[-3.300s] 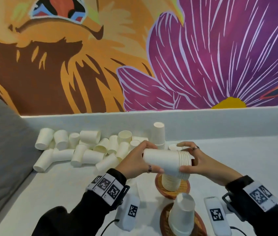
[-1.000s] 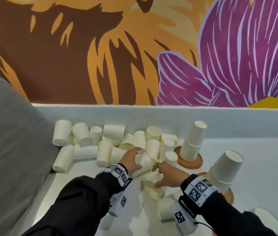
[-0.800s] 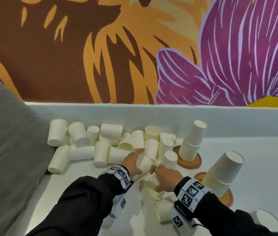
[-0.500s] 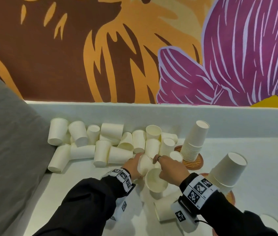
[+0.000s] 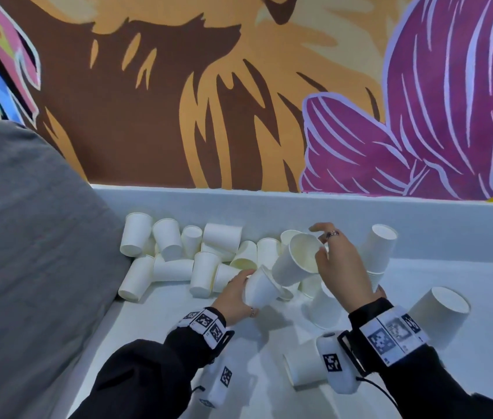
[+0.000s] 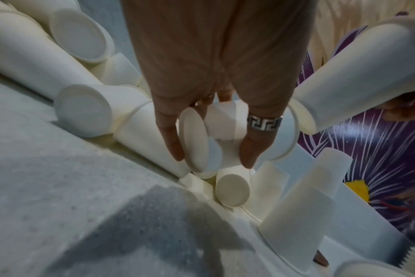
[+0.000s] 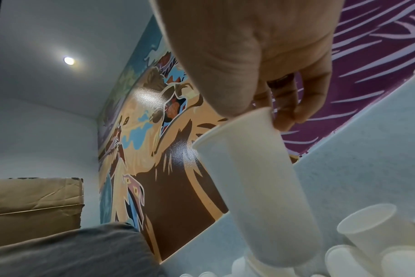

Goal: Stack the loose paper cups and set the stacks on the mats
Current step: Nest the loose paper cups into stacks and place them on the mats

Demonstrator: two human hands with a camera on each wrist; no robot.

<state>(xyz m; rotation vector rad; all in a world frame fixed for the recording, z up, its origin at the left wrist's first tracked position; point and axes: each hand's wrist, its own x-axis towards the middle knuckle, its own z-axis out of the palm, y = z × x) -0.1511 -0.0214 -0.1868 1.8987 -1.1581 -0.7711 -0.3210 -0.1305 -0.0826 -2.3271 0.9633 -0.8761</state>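
Both hands work at the front of a pile of white paper cups (image 5: 209, 255) lying along the table's back wall. My left hand (image 5: 246, 293) grips one cup (image 5: 262, 290) round its body; the left wrist view shows thumb and fingers curled round that cup (image 6: 223, 121). My right hand (image 5: 319, 241) pinches the rim of a second cup (image 5: 296, 261), tilted with its mouth up. In the right wrist view this cup (image 7: 256, 187) hangs from my thumb and fingers, its base at the mouth of the other cup. Two upside-down stacks (image 5: 378, 252) (image 5: 438, 313) stand at the right, largely hiding their mats.
A grey cushion (image 5: 27, 267) fills the left side. More loose cups (image 5: 305, 367) lie on the white table (image 5: 148, 328) in front of my right wrist. The table's raised back wall (image 5: 269, 207) runs below a painted mural.
My right hand has lifted its cup up out of the pile and tilted it over the cup in my left hand. The stack held earlier now stands on the far mat.
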